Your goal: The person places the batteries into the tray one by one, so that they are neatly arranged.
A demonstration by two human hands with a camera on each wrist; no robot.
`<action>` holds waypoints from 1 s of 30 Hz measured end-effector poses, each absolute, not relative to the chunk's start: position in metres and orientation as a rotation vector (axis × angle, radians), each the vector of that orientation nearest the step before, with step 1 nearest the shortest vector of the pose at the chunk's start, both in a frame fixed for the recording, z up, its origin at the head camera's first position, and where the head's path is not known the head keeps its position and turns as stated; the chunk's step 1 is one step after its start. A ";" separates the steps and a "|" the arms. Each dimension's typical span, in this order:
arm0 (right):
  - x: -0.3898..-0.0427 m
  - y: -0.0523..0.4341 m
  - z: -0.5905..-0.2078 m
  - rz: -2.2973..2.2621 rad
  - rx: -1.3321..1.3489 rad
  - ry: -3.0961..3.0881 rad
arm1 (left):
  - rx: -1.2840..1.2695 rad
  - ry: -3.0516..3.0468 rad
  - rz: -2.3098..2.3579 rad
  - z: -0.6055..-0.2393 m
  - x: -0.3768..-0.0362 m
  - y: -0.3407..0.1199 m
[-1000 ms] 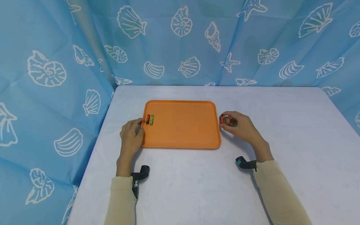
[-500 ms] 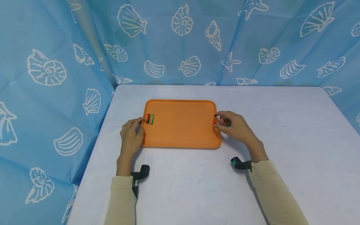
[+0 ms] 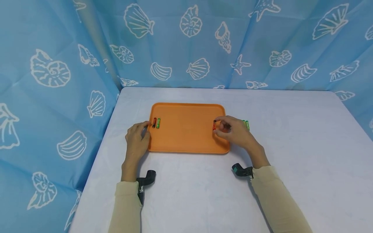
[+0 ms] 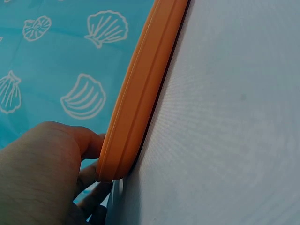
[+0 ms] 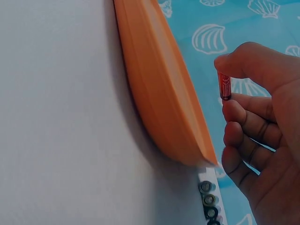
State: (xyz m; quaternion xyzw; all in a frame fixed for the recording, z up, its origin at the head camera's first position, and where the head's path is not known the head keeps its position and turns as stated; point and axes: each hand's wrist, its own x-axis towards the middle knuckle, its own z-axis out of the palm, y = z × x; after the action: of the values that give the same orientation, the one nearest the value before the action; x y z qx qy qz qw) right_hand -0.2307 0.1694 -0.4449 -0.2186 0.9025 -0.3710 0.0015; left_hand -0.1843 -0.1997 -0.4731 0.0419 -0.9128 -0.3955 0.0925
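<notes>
Red battery (image 3: 214,125) sits pinched in our right hand (image 3: 233,131) just above the orange tray's (image 3: 186,136) right side; our left hand (image 3: 137,140) grips the tray's left rim on the white surface (image 3: 291,145).

A pale grey table (image 3: 291,155) stands enclosed by blue curtains (image 3: 58,48) printed with white seashells and starfish.

Blue seashell curtain (image 3: 186,42) behind white table (image 3: 291,145).

cream long sleeves (image 3: 125,207), black wrist mounts (image 3: 145,181)
</notes>
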 end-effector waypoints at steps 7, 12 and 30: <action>-0.232 0.162 -0.446 -1.148 -0.661 2.819 | 0.107 -2.711 -1.174 -0.472 -0.187 -0.199; -0.232 0.155 -0.446 -1.148 -0.661 2.827 | 0.096 -2.716 -1.168 -0.471 -0.188 -0.200; -0.237 0.123 -0.451 -1.150 -0.710 2.739 | 0.120 -2.711 -1.181 -0.474 -0.186 -0.201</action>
State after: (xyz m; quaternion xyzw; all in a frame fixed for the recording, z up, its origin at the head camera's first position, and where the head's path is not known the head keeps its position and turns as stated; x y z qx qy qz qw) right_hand -0.2374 0.1229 -0.4507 -0.2322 0.8959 -0.3763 0.0437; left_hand -0.1863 -0.2011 -0.4735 0.0404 -0.9122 -0.3975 0.0909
